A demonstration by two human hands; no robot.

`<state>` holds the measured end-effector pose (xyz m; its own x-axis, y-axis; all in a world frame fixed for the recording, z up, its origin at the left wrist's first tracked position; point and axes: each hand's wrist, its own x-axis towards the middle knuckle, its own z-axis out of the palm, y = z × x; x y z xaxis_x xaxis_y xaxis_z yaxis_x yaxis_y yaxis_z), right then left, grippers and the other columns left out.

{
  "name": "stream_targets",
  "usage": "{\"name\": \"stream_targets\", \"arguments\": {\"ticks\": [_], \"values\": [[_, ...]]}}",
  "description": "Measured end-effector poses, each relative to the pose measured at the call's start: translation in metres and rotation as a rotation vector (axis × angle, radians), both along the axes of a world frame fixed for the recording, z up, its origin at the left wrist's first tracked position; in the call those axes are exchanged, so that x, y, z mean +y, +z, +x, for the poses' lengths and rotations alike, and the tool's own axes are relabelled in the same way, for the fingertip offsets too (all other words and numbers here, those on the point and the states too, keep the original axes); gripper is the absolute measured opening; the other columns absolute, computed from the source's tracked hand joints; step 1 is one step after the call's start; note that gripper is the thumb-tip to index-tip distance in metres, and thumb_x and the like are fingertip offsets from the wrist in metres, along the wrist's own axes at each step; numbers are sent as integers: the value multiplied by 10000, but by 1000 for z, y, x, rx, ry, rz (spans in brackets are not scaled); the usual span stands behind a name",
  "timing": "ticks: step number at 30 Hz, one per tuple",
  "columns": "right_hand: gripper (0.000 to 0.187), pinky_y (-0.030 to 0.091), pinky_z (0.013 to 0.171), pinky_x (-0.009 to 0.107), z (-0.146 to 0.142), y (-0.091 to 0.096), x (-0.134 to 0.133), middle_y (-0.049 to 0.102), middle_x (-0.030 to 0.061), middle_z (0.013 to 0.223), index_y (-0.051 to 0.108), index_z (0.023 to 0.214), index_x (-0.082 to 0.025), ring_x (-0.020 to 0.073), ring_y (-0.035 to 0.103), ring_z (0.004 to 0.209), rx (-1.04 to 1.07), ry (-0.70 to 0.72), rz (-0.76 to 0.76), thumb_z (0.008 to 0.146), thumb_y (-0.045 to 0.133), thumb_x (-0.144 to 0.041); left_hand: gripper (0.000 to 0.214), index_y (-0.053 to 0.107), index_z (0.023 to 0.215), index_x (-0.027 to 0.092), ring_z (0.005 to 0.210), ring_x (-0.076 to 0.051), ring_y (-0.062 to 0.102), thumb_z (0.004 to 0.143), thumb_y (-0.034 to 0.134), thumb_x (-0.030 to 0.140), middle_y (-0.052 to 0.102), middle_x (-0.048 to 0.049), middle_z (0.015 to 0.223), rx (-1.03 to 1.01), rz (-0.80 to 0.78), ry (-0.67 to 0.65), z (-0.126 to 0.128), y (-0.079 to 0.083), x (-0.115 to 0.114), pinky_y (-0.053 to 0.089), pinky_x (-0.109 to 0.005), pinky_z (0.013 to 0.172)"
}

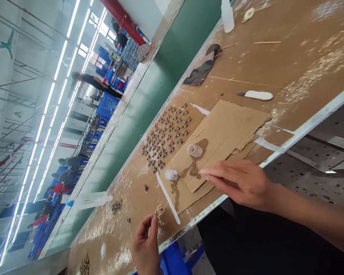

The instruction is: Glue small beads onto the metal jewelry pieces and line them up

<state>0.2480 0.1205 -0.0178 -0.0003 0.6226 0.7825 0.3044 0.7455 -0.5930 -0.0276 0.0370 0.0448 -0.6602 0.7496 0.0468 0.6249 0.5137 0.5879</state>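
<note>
My left hand (pixel 145 244) is at the bottom edge of the table, thumb and forefinger pinched on a small brass part (pixel 157 214). My right hand (pixel 239 181) lies flat with fingers stretched out on the near corner of a cardboard sheet (pixel 232 126), holding nothing I can see. Two small clear cups (pixel 195 150) (pixel 171 175) stand on the cardboard beside a dark wet stain. Beyond them, several small brass-and-blue parts (pixel 167 133) stand in neat rows on the brown table (pixel 289 57).
A white-handled knife (pixel 256 94), a camouflage cloth (pixel 202 68) and a white bottle (pixel 227 15) lie farther along the table. Loose brass parts (pixel 116 206) lie to the left. A green conveyor belt (pixel 160 88) runs behind, carrying a white tube (pixel 94 199). Other people work by blue crates (pixel 107 105).
</note>
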Motion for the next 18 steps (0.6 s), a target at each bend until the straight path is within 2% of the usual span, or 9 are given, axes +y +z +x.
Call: {"name": "stream_targets", "arguments": {"ticks": [5,11,18], "values": [[171,468,641,173,-1,0,-1,686,3,790,590,1013,-156,65,623,692,-43,-20,-3,864,544,-87,410,717,760,166,719,-184,638,562,746,525,711,-34,736,-78,38,-10,-4,-12,1,494,-269,695],[146,478,592,172,0,1,-2,687,-9,747,586,1000,-184,65,615,627,-102,-68,-12,880,532,-121,407,722,759,158,752,-195,648,567,744,516,717,-44,755,-60,31,-38,-4,-10,5,501,-283,729],[199,507,618,173,1,1,-3,694,-25,777,572,1044,-231,76,642,665,-114,-63,-23,879,532,-127,353,723,773,167,757,-191,649,618,730,485,720,-41,766,-45,-11,-87,-11,-13,5,501,-288,740]]}}
